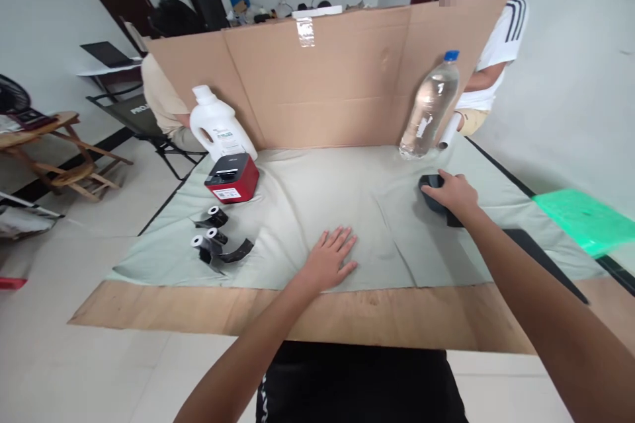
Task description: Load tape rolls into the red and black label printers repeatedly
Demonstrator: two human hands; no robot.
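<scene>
My left hand lies flat on the pale green cloth, fingers spread, with nothing in it. Over on the right, my right hand grips a dark rounded object, its thumb and fingers around the top. Part of that object is hidden by the hand, and its kind is unclear. A red and black box-shaped device, which looks like a small printer, sits at the left. In front of it are several small rolls with white ends and loose black strips.
A white jug and a clear bottle with a blue cap stand before an upright cardboard sheet. A flat black item lies by my right forearm. Bright green sheeting is beyond the right edge. Two people sit behind the cardboard.
</scene>
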